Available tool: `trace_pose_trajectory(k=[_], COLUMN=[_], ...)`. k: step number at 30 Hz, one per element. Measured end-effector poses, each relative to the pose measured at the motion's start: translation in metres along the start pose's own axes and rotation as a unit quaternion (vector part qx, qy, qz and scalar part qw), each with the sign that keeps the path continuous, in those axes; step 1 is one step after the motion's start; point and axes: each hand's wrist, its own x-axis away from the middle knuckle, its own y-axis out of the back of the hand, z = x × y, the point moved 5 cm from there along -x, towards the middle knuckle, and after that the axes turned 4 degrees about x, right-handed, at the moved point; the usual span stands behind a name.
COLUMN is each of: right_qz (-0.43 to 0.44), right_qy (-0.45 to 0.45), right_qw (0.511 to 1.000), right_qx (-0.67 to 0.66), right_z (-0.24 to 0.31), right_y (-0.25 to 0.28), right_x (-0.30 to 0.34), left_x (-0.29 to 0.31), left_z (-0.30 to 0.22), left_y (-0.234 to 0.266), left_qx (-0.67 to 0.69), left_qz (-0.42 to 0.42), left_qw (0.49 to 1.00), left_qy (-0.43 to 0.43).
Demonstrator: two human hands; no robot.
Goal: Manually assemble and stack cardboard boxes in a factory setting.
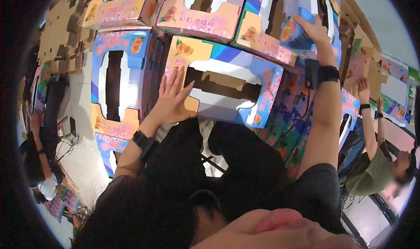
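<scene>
The printed fruit carton is lying at the centre, probably light, stiff cardboard, best held by its edges. The left hand is pressing flat and spread on its 8 o'clock corner. The right hand is resting open on a blue carton at 1 o'clock.

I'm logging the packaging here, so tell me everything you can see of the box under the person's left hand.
The box is a flat, printed cardboard fruit carton, blue and pink with a tan corner and peach pictures. Its top has a wide white-edged cutout showing a dark inside. It lies tilted on similar cartons, just ahead of the person's knees. The left hand rests flat, fingers spread, on its near left corner.
</scene>
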Motion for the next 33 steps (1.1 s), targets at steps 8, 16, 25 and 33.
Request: trace_pose_trajectory(k=[8, 16, 25, 33], right_qz=[-0.142, -0.147, -0.231, -0.402], right_qy=[0.161, 0.163, 0.274, 0.425], right_qw=[0.945, 0.877, 0.852, 0.762], right_qx=[-0.246, -0.427, -0.382, -0.279], right_z=[0.052, 0.051, 0.051, 0.066], right_y=[0.004, 0.022, 0.127, 0.161], right_x=[0.090, 0.186, 0.386, 0.530], left_x=[0.007, 0.029, 0.066, 0.136], left_z=[0.002, -0.020, -0.107, -0.181], left_y=[0.002, 0.048, 0.135, 0.119], left_qx=[0.024, -0.022, 0.485, 0.483], left_qz=[-0.032, -0.094, -0.028, -0.067], left_qw=[0.999, 0.991, 0.868, 0.870], left_qy=[-0.012, -0.091, -0.107, -0.072])
